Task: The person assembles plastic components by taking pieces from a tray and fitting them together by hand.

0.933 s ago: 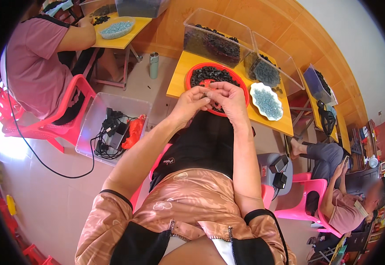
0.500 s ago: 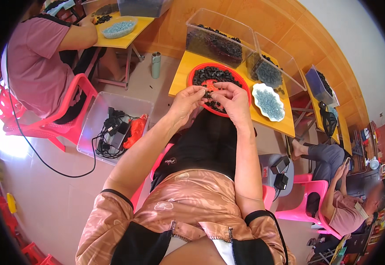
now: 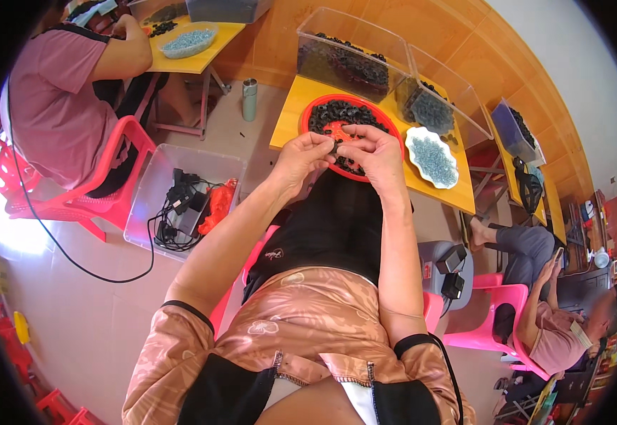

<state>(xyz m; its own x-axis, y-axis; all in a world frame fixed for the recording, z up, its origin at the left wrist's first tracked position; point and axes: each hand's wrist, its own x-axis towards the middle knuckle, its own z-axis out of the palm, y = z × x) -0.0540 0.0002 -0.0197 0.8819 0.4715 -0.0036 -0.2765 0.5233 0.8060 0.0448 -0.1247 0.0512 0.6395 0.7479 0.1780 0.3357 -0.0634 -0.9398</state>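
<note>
Head-worn L cam — wide fisheye, facing dn & fwd, over torso (image 3: 308, 304) to fingers (image 3: 314, 142), fairly near

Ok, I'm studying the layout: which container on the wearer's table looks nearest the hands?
The round red tray: the left hand and right hand overlap it in view, while the white scalloped dish and clear bins sit farther off.

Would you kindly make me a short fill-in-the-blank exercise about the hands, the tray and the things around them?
1. The left hand and the right hand are close together over a round ____ tray.
2. Many small ____ pieces are heaped in that tray.
3. The wavy-edged white dish lies on the person's ____ side of the tray.
4. The pale green bottle stands on the ____.

Missing words: red; black; right; floor.
</note>
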